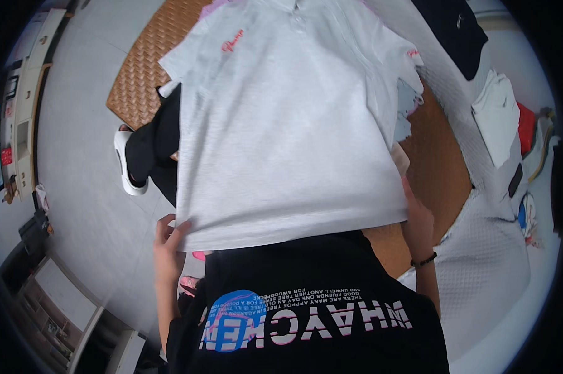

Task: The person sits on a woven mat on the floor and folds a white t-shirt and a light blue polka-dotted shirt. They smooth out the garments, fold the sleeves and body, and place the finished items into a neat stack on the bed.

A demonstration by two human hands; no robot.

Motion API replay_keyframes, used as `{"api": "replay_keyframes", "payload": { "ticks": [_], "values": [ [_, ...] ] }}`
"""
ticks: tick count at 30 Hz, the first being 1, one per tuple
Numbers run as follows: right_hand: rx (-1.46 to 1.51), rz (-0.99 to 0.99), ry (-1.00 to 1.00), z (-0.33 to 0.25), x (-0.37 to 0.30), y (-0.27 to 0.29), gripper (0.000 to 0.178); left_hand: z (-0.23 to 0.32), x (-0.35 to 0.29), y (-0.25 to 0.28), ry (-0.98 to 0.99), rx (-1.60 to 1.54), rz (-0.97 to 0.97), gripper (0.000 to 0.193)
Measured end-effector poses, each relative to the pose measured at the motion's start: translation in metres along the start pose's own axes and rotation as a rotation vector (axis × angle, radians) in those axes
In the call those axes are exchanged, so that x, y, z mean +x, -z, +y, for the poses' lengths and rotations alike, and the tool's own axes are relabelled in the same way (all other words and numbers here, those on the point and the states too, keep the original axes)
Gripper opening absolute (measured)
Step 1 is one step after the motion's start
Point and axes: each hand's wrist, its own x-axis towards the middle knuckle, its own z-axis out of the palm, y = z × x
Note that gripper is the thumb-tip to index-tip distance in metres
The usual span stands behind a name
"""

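Observation:
A white short-sleeved polo shirt (288, 137) with small red lettering on chest and sleeve is spread out in front of me, its hem toward my body. My left hand (169, 240) pinches the hem's left corner between thumb and fingers. At the right end of the hem, my right hand (417, 215) grips the other corner, its fingertips partly hidden by the cloth. A dark bead bracelet (423, 259) circles my right wrist. Pale blue and pink cloth (407, 109) shows from beneath the shirt's right side.
Under the shirt lies a brown woven surface (138, 68). On the right, a light quilted cover (481, 249) holds a folded white garment (498, 118), a black garment (456, 31) and a red item (526, 128). A leg in black ending in a white shoe (127, 163) and a cabinet (29, 100) are left.

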Motion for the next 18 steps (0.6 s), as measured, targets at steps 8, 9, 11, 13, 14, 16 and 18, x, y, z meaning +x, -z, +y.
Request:
{"api": "replay_keyframes", "payload": {
  "ticks": [8,9,11,13,14,16,18],
  "values": [
    [0.65,-0.674,0.13,0.04,-0.011,-0.052,0.068,-0.022,0.003,-0.024,0.167,-0.027,-0.712,0.077],
    [0.805,-0.776,0.043,0.049,0.008,-0.042,0.059,-0.006,0.02,-0.006,0.395,-0.013,-0.864,0.079],
    [1.023,-0.393,-0.126,0.059,0.059,-0.021,0.046,-0.004,0.05,0.012,0.226,0.018,-0.744,0.074],
    [0.94,0.364,-0.197,0.079,0.122,-0.029,0.031,0.022,0.101,0.017,-0.245,0.083,-0.241,0.051],
    [0.839,0.408,-0.331,0.069,0.154,0.0,0.036,0.049,0.128,0.022,-0.292,0.183,-0.143,0.046],
    [0.962,0.387,-0.458,0.068,0.206,0.02,0.054,0.104,0.185,0.022,-0.379,0.255,-0.114,0.039],
    [0.871,0.251,-0.562,0.048,0.242,0.039,0.064,0.137,0.235,0.008,-0.553,0.039,-0.107,0.033]
  ]
}}
